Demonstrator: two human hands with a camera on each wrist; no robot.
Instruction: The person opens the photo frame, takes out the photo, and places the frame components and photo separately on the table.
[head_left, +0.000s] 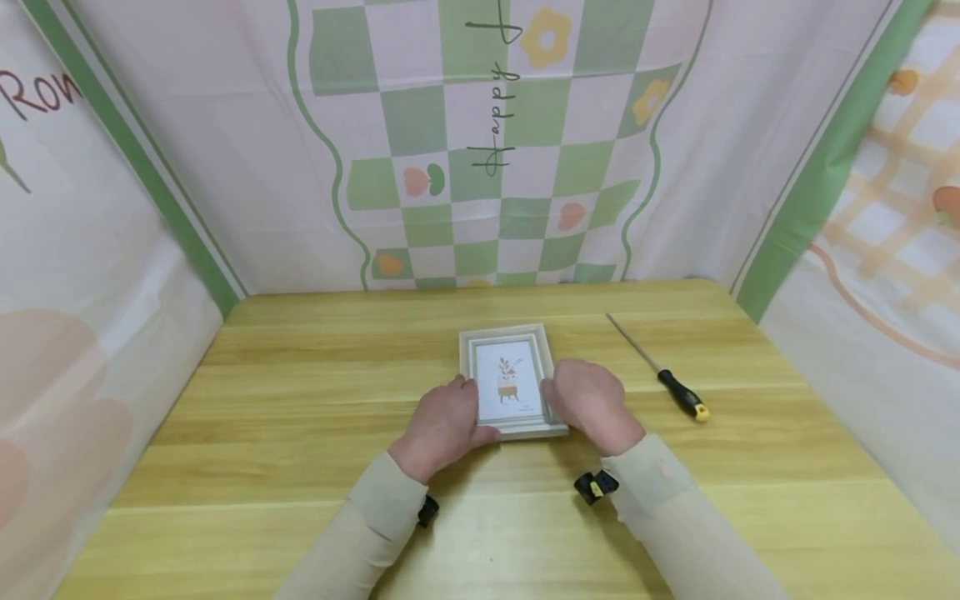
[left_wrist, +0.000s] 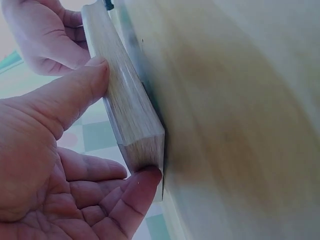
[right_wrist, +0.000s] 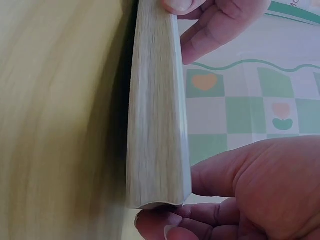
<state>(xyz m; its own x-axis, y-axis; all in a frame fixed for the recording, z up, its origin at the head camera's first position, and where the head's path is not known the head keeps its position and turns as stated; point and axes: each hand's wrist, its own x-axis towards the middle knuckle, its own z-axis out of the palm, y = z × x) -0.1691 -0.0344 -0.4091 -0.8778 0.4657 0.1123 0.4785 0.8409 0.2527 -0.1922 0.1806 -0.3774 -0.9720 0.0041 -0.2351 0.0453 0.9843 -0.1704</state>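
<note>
A pale wood-grain picture frame (head_left: 512, 431) lies face up near the middle of the table, a small print of a potted plant on a stand (head_left: 508, 392) showing inside it. My left hand (head_left: 444, 423) holds its left side, the thumb along the near edge and a fingertip at the corner in the left wrist view. At the opposite side, my right hand (head_left: 596, 402) grips the frame with curled fingers. The right wrist view shows the frame's near edge (right_wrist: 155, 115) close up, with the right thumb on the front and fingertips at the side.
To the right, a screwdriver (head_left: 681, 395) with a black and yellow handle lies on the wooden table (head_left: 300, 467), its shaft pointing away and left. Printed cloth (head_left: 412, 125) with a green check pattern hangs behind the table, and more cloth hangs at both sides.
</note>
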